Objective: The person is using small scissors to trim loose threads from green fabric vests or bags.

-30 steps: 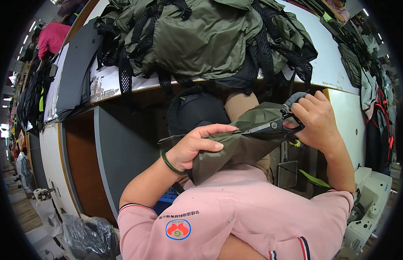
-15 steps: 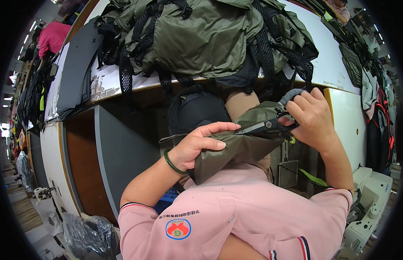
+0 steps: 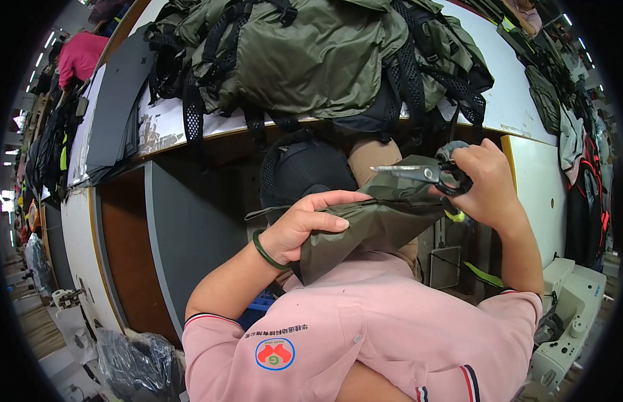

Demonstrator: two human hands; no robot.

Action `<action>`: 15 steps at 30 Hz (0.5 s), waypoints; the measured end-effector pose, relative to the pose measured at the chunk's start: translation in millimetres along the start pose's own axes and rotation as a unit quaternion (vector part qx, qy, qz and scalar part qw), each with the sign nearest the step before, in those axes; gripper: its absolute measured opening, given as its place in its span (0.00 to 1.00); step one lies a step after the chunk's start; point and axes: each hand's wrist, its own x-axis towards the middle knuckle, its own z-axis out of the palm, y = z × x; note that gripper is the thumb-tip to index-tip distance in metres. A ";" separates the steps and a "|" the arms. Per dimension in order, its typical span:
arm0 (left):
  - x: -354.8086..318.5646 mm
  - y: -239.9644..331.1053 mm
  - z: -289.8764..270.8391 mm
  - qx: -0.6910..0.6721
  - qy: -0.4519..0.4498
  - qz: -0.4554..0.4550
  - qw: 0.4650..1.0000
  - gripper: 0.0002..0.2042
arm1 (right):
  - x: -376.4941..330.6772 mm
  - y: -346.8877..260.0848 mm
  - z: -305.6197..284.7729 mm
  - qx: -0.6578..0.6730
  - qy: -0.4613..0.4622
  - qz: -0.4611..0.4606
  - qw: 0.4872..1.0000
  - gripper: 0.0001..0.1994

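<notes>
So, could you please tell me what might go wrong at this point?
1. The scissors in the right hand point their blades toward the left hand, which presses the olive fabric piece; a slip might nick the fingers.
2. The fabric is folded, so a cut could catch an extra layer.

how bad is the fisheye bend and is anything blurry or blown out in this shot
Head view: strong fisheye, the white table edge bows and a black rim rings the frame; even, soft light with no hard shadows; ceiling lights at far left are blown out; the scissors in the right hand and the olive fabric under the left hand look sharp.
</notes>
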 end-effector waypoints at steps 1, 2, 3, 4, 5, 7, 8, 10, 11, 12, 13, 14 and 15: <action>0.2 0.0 -2.1 0.008 0.000 -0.004 1.000 0.24 | -0.5 1.2 -0.5 0.000 0.000 0.001 1.000 0.19; -0.2 0.0 -3.9 0.008 0.000 -0.005 1.000 0.24 | -0.7 2.9 -1.0 0.029 -0.038 -0.009 0.999 0.21; -1.1 0.1 -5.7 0.027 0.000 -0.009 1.000 0.24 | -0.6 4.0 -1.4 0.059 -0.076 -0.019 0.995 0.23; -1.0 -0.1 -6.7 0.046 0.000 -0.013 0.999 0.23 | -0.8 4.5 -1.7 0.058 -0.076 -0.017 0.995 0.23; -0.9 0.2 -6.0 0.046 -0.001 -0.014 0.999 0.23 | -0.9 4.8 -1.8 0.062 -0.101 -0.019 0.993 0.23; -1.1 0.7 -3.6 0.087 -0.002 -0.016 0.996 0.23 | -1.1 5.4 -1.7 0.070 -0.149 -0.025 0.986 0.23; -1.3 0.3 -3.6 0.087 -0.002 -0.017 0.996 0.23 | -1.0 6.1 -1.6 0.070 -0.149 -0.024 0.986 0.23; -1.3 -0.3 -4.4 0.106 0.003 -0.017 0.994 0.22 | -0.9 7.1 -1.4 0.085 -0.164 -0.039 0.982 0.24; -1.4 -0.3 -5.1 0.106 0.003 -0.018 0.994 0.22 | -1.1 7.0 -1.1 0.086 -0.164 -0.038 0.982 0.24; -1.6 -0.5 -5.8 0.120 0.010 -0.016 0.993 0.22 | -1.3 6.9 -0.7 0.097 -0.170 -0.037 0.980 0.24; -1.8 -0.9 -6.1 0.133 0.017 -0.014 0.991 0.22 | -1.7 6.8 -0.2 0.108 -0.175 -0.035 0.978 0.24; -2.1 -1.0 -5.6 0.133 0.017 -0.014 0.991 0.22 | -2.2 6.8 0.9 0.108 -0.175 -0.035 0.978 0.24; -2.5 -1.1 -4.7 0.136 0.023 -0.016 0.990 0.22 | -2.7 6.8 2.5 0.109 -0.170 -0.042 0.979 0.24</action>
